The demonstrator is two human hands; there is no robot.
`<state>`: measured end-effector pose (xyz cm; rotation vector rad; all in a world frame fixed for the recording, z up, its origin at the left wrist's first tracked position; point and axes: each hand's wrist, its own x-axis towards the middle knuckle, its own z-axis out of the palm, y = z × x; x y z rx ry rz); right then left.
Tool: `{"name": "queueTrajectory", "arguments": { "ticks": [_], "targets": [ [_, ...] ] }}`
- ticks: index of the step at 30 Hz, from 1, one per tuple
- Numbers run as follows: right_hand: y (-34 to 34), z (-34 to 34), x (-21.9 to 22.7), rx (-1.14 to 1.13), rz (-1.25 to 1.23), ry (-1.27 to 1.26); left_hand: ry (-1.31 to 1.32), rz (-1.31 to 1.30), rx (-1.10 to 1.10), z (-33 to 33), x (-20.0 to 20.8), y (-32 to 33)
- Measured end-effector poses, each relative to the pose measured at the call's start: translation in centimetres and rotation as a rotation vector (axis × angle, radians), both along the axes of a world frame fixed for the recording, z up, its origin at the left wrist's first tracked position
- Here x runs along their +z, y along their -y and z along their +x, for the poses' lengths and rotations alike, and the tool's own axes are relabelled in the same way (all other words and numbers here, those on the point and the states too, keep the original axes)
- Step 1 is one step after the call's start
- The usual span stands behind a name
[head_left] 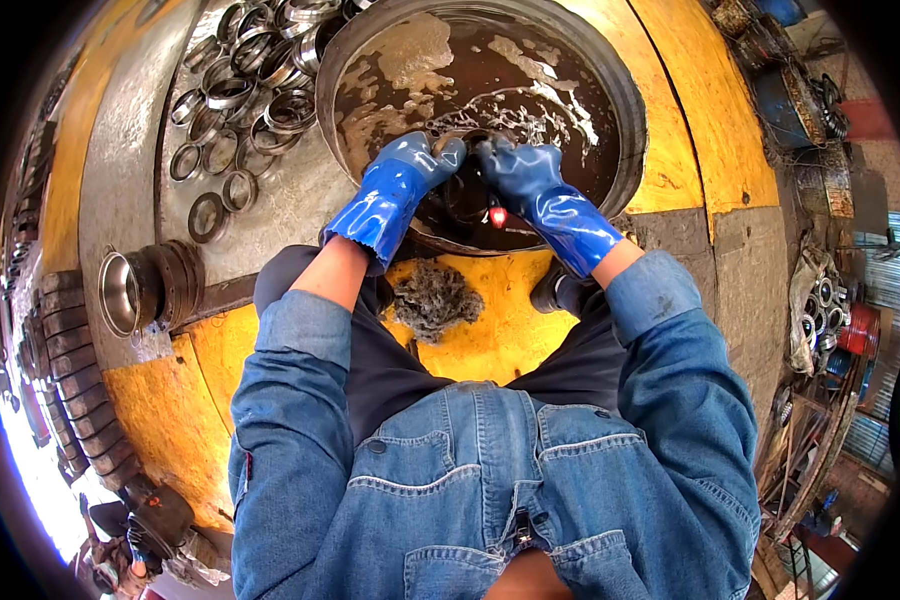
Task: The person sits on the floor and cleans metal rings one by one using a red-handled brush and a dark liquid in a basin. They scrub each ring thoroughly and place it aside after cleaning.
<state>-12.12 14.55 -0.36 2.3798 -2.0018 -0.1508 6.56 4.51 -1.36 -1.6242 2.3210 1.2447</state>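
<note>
Both of my hands wear blue rubber gloves and work over a large round metal basin (632, 110) of dark, foamy liquid. My left hand (420, 158) is closed round the left side of a dark metal ring (467, 135), partly hidden by the gloves. On the ring's right side, my right hand (522, 170) is curled shut round a tool with a red end (498, 216); the rest of the tool is hidden in the glove and the dark liquid. Between my feet, in front of the basin, lies a grey tangled wad (435, 300).
Many loose metal rings (255, 85) lie on a grey sheet left of the basin. Nearer stands a row of larger rings beside a shiny metal cup-shaped part (123, 292). Ribbed dark parts (80, 380) line the left edge. Metal drums (785, 105) and a sack of rings (818, 310) stand right.
</note>
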Motion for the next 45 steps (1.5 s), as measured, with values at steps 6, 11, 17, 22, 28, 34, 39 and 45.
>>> {"name": "queueTrajectory", "arguments": {
  "ticks": [6,11,17,22,28,34,39,45],
  "targets": [
    [-0.4,-0.1,-0.4,-0.414,0.218,0.404,-0.028,-0.086,0.004,0.0,-0.3,-0.4],
    [-2.0,-0.8,-0.5,-0.563,0.408,0.997,-0.042,-0.085,0.01,-0.1,-0.5,-0.4],
    [-2.1,0.9,3.8,-0.844,0.596,1.688,-0.017,-0.131,0.03,-0.2,0.1,-0.6],
    [0.4,-2.5,-0.4,-1.275,0.641,2.152,0.025,-0.123,0.042,-0.5,0.8,-1.0],
    [-4.9,2.2,3.8,-0.745,0.379,1.018,-0.009,-0.121,0.041,0.3,1.3,-0.9],
    [-3.3,-1.0,-1.8,-0.16,0.088,0.274,0.0,-0.145,0.012,-0.3,1.3,-1.1],
    [-3.3,-2.1,-3.4,-0.421,0.082,0.869,-0.003,-0.146,0.007,-0.5,0.9,-1.0],
    [-4.8,0.7,4.3,-1.033,0.424,1.817,-0.046,-0.155,0.012,0.0,-0.4,-0.4]
  ]
}}
